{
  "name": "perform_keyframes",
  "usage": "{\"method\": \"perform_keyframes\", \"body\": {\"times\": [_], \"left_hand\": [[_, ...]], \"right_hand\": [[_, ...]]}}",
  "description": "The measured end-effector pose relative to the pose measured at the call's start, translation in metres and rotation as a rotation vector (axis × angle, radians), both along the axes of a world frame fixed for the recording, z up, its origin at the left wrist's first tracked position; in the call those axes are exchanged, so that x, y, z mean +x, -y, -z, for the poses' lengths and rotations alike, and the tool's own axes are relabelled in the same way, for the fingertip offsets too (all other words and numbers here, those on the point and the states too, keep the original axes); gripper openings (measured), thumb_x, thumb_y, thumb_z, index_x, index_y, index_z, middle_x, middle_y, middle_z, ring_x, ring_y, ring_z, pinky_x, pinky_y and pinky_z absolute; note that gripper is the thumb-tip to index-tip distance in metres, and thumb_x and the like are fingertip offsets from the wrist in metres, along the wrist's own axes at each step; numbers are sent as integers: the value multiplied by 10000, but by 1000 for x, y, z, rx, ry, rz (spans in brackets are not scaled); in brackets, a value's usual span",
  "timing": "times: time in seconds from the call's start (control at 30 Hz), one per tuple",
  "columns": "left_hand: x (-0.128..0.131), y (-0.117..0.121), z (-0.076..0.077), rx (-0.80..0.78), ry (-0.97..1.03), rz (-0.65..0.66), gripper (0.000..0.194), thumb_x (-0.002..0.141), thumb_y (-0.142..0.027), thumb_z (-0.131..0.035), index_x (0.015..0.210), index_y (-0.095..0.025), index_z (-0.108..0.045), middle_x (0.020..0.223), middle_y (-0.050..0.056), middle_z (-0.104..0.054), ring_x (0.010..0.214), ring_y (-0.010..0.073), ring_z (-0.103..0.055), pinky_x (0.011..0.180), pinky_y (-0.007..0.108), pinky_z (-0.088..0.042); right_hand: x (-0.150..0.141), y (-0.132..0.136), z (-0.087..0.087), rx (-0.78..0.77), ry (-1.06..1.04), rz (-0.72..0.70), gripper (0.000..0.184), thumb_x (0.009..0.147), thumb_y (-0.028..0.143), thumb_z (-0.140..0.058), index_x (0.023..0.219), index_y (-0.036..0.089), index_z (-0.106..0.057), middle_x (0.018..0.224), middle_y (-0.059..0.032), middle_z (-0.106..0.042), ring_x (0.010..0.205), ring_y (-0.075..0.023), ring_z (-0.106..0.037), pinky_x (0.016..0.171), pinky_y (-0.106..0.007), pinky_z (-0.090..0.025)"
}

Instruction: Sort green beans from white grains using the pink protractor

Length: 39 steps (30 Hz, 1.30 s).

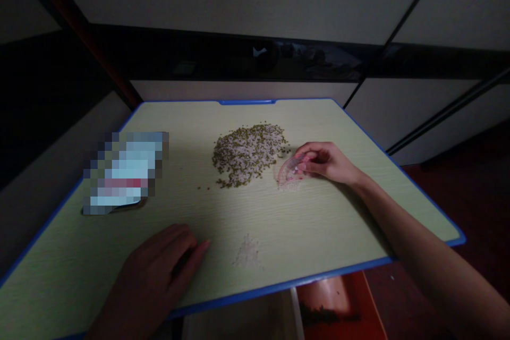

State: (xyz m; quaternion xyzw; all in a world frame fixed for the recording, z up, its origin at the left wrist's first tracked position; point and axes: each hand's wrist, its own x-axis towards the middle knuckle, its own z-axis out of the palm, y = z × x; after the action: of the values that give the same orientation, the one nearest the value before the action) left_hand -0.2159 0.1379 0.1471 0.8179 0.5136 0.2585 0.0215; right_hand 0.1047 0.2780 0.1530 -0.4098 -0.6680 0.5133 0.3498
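Left hand (159,260), nearest the camera, lies back upward over the near left of the worktop (319,218); its grip is slack, fingers loosely curled and thumb standing apart, with no object showing in it (the palm side is hidden). Right hand (329,162), reaching in from the right: its grip is a pinch, thumb against fingers, on a clear plastic piece (287,170) with a curved, pinkish rim. The piece is tilted over a patch of pale grains (289,186), just beside the right end of a mixed heap (249,154) of green and whitish grains at the middle of the worktop. A small pale heap (247,251) lies well apart, near the front edge; a bright flat object (129,167), blurred out, lies at the left.

On handling: the lower rim is probably best held low and even, with light pressure, so that grains slide ahead of it rather than slip beneath. Short strokes directed away from the mixed heap should disturb the green grains least. Since thin plastic may flex and flick grains, a gentle pinch seems advisable. The left fingers would do well to avoid the small pale heap. Whether the rim touches the worktop cannot be told.
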Motion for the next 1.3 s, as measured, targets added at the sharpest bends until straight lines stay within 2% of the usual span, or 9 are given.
{"method": "perform_keyframes", "body": {"times": [0.23, 0.67, 0.93, 1.17, 1.3], "left_hand": [[-1, 2, 2, 25, -25, -3, 371, 903, -437, -419, 621, -229, -542, 582, -43, -581, 538, 100, -587, 556, 213, -459], [0, 0, 0, 9, -10, 5, 355, 901, -424, -428, 625, -233, -541, 582, -44, -575, 530, 105, -572, 527, 219, -448], [1, 0, 0, 24, 3, -6, 359, 895, -434, -427, 623, -236, -552, 582, -44, -599, 545, 111, -593, 505, 221, -450], [1, -1, 0, 24, 10, 5, 365, 896, -420, -436, 599, -232, -534, 558, -47, -575, 519, 104, -576, 526, 222, -460], [2, 0, 0, 23, 19, -14, 365, 892, -442, -429, 623, -237, -568, 591, -41, -625, 557, 118, -610, 569, 236, -488]], "right_hand": [[1, -3, -1, 35, 29, 87, 237, 626, 233, -733, 817, 151, -620, 531, 6, -634, 436, -129, -550, 405, -210, -314], [-1, -1, -2, 12, 32, 97, 239, 598, 211, -734, 796, 142, -619, 465, 31, -594, 374, -83, -448, 380, -199, -284], [-1, -4, -6, 57, -24, 346, 254, 572, 222, -739, 768, 163, -588, 528, 6, -660, 343, -59, -426, 339, -186, -209], [-5, -3, -4, 62, -10, 296, 256, 575, 241, -734, 772, 169, -587, 520, 3, -650, 383, -91, -486, 355, -196, -280], [-8, -2, -2, 60, 12, 269, 250, 599, 261, -721, 787, 163, -588, 543, -10, -658, 380, -90, -478, 353, -200, -284]]}}
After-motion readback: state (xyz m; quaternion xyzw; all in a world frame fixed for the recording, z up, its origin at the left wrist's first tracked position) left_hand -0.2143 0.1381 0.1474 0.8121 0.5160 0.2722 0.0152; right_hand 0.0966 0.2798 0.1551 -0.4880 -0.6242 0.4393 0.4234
